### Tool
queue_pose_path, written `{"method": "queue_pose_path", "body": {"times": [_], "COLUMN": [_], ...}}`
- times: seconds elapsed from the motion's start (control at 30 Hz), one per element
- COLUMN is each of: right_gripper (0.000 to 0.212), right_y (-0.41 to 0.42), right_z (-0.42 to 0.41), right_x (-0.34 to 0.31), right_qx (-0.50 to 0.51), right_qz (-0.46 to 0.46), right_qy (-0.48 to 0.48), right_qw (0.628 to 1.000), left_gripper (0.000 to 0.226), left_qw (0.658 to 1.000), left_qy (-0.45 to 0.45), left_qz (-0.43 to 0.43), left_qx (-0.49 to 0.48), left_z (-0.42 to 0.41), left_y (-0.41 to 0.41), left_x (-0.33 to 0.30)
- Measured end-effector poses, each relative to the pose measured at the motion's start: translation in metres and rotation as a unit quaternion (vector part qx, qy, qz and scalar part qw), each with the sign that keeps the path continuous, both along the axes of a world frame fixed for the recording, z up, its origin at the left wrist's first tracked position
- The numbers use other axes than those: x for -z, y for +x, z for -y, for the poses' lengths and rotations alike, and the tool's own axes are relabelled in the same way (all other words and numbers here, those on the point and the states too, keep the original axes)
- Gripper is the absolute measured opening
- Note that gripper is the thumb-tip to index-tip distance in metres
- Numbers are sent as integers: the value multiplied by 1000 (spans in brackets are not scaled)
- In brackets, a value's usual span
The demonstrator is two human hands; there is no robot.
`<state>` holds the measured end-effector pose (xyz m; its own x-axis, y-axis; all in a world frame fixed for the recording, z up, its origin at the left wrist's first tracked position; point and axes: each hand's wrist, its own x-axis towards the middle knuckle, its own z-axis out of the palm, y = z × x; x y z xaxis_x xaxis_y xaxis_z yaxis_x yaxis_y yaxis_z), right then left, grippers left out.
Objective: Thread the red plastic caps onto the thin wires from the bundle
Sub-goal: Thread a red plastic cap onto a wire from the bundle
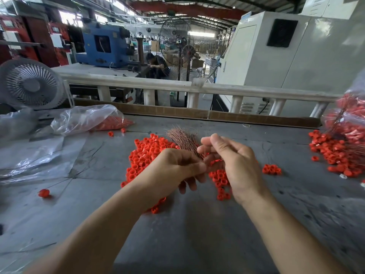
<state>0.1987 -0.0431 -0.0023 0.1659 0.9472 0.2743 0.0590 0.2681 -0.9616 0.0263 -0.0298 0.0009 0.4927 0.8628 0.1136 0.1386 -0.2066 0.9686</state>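
Both hands are up over the middle of the grey table (197,224), right above the big heap of red caps (147,155). The left hand (173,171) has its fingers curled around the bundle of thin wires (182,139), gripping it low down so the coppery strands fan out toward 11 o'clock above the knuckles. The right hand (235,161) sits just beside it at 3 o'clock, thumb and forefinger pinched together near the wires, the other fingers folded in; whether a cap or a single wire sits in that pinch I cannot tell, it's too blurred. More red caps spill beneath and between the hands, with a small cluster (271,169) off at 3 o'clock. One lone cap on a wire (44,193) lies at 9 o'clock on the table. Far right, at 2 o'clock, a pile of finished caps on wires (335,153) sits by a clear bag. At 10 o'clock, a plastic bag (87,118) with caps inside, and a small white fan (31,84) behind it.
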Motion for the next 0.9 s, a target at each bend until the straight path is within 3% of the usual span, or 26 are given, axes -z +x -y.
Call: {"method": "queue_pose_path", "body": {"times": [0.13,0.37,0.47,0.57,0.63,0.73,0.9], "right_gripper": [15,14,14,13,11,6,7], "right_y": [2,5,4,5,4,4,3], "right_z": [0,-2,-2,-3,-4,-5,-5], "right_x": [-2,-5,-4,-1,1,3,5], "right_qx": [19,43,39,35,33,29,24], "right_qz": [-45,-130,-141,-127,-119,-105,-79], "right_qy": [9,-32,-59,-77,-91,-103,-101], "right_qw": [999,990,987,988,988,989,992], "left_gripper": [11,14,21,15,13,10,10], "left_qw": [997,991,985,933,897,875,880], "left_qy": [-1,11,89,193,217,223,198], "left_qz": [-63,-120,-137,-191,-231,-292,-352], "left_qx": [47,56,-53,-238,-307,-314,-251], "left_z": [5,4,-3,-16,-22,-27,-20], "left_y": [3,1,-3,-16,-28,-36,-28], "left_x": [1,1,0,-1,-2,0,4]}}
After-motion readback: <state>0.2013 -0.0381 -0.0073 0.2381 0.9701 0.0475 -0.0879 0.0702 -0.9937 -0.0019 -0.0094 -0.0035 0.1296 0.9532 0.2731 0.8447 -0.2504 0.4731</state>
